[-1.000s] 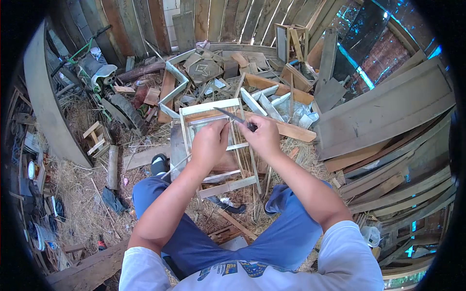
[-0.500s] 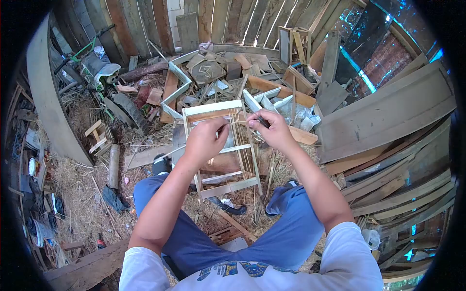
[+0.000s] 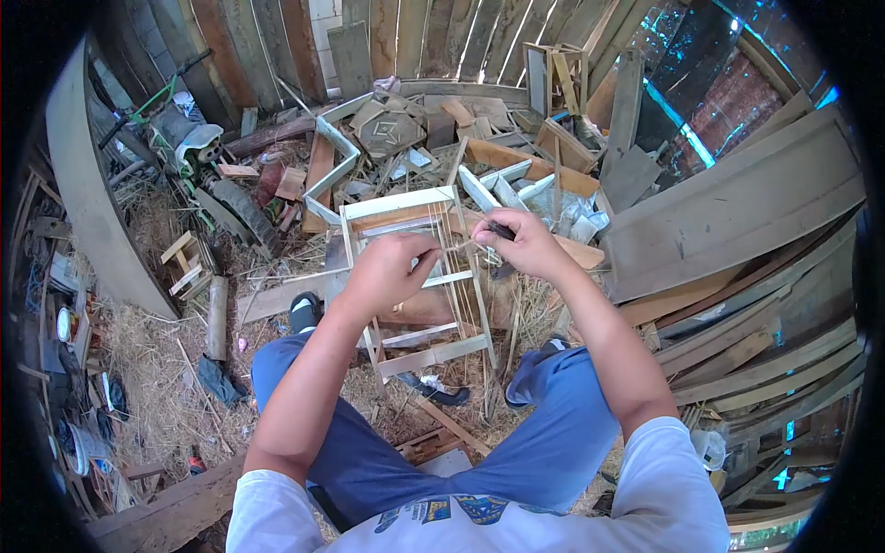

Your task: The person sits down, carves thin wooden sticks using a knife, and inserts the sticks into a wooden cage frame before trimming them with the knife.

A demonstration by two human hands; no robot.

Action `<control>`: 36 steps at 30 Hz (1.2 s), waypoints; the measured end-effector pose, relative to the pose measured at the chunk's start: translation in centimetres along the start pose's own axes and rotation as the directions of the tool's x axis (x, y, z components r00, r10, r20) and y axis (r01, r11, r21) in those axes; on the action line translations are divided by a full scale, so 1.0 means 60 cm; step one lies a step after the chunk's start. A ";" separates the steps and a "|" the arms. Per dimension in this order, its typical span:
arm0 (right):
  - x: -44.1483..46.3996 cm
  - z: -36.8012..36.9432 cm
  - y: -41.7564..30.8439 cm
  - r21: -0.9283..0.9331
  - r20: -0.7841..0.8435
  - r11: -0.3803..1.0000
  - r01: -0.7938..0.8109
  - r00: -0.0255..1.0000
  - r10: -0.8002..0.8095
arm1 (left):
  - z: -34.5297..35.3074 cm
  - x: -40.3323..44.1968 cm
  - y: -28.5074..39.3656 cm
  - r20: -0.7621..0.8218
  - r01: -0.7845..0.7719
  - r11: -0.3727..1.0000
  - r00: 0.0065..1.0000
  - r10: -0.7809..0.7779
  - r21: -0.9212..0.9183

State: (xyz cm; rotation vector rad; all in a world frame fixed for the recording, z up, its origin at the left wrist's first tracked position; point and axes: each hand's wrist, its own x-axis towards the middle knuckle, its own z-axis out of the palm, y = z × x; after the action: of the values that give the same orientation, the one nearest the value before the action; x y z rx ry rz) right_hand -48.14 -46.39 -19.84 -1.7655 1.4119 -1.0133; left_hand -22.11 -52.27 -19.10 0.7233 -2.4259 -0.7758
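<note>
A light wooden frame (image 3: 431, 356) with crossbars stands between my legs, and thin strands run along its right side. Above its middle, my left hand (image 3: 392, 269) pinches a thin pale strand (image 3: 458, 246). My right hand (image 3: 519, 241) is closed on the dark handle of a knife (image 3: 501, 230) and holds the strand's other end at its fingertips. The knife's blade is hard to make out. The strand spans the short gap between my two hands.
Scrap wood and a white angled frame (image 3: 348, 166) lie beyond the wooden frame. A green-framed bike (image 3: 198, 157) is at the left. Large panels (image 3: 737, 207) lean at the right. Straw (image 3: 157, 369) covers the ground around my feet.
The knife blade, earlier pointing left over the frame, has turned away from it. My right hand has moved slightly right, widening the gap between my hands, with the strand now visible between them.
</note>
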 end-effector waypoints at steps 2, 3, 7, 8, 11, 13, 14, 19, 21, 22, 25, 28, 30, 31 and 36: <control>0.001 0.000 -0.006 -0.008 -0.022 0.998 -0.065 0.998 0.065 | 0.011 0.004 -0.008 -0.157 -0.047 0.999 0.986 0.049 0.018; 0.002 0.002 -0.009 -0.014 -0.042 0.991 -0.133 0.990 0.132 | 0.015 0.005 -0.012 -0.156 -0.049 0.999 0.986 0.051 0.020; 0.004 0.015 0.001 0.037 -0.087 0.983 -0.180 0.979 0.182 | 0.023 0.007 -0.007 -0.237 0.022 0.999 0.971 -0.031 -0.041; 0.004 0.019 0.000 0.089 -0.083 0.981 -0.174 0.980 0.182 | 0.024 0.007 -0.005 -0.238 0.064 0.996 0.968 -0.078 -0.069; 0.005 0.025 0.010 0.207 -0.063 0.961 -0.181 0.978 0.197 | 0.030 0.008 -0.004 -0.299 0.084 0.991 0.948 -0.111 -0.100; 0.006 0.029 0.013 0.274 -0.043 0.942 -0.194 0.976 0.213 | 0.026 0.010 0.001 -0.321 0.084 0.991 0.940 -0.114 -0.107; 0.005 0.030 0.011 0.229 -0.046 0.955 -0.190 0.978 0.205 | 0.023 0.010 0.005 -0.344 0.084 0.990 0.931 -0.119 -0.115; 0.004 0.017 -0.010 0.069 -0.144 0.951 -0.303 0.940 0.310 | 0.019 0.014 0.006 -0.338 0.105 0.983 0.929 -0.152 -0.154; 0.007 0.010 0.035 -0.039 -0.303 0.964 -0.263 0.922 0.240 | 0.021 0.014 0.006 -0.351 0.080 0.985 0.927 -0.131 -0.156; 0.007 0.005 0.041 -0.041 -0.305 0.964 -0.264 0.922 0.240 | 0.021 0.015 0.009 -0.353 0.074 0.985 0.927 -0.126 -0.157; 0.001 -0.011 0.046 -0.123 -0.499 0.951 -0.285 0.846 0.189 | 0.023 0.016 0.019 -0.366 0.056 0.985 0.924 -0.114 -0.165; -0.002 -0.013 0.049 -0.422 -0.650 0.896 -0.136 0.735 -0.194 | 0.022 0.018 0.034 -0.369 0.060 0.978 0.920 -0.132 -0.199; -0.007 -0.014 0.036 -0.320 -0.634 0.933 -0.165 0.769 -0.082 | 0.024 0.017 0.038 -0.363 0.074 0.971 0.919 -0.155 -0.227; -0.009 -0.012 0.022 -0.211 -0.606 0.957 -0.200 0.795 0.032 | 0.026 0.014 0.038 -0.312 0.108 0.953 0.929 -0.198 -0.283; -0.027 0.013 -0.057 -0.186 -0.399 0.977 -0.101 0.917 0.019 | 0.029 0.008 0.045 -0.231 0.124 0.894 0.942 -0.242 -0.430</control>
State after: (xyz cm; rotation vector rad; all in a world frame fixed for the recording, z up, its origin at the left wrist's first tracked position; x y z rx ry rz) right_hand -46.07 -44.10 -17.57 -1.7062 1.8664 -1.2844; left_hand -24.36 -50.04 -18.53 0.8352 -1.8731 -1.1332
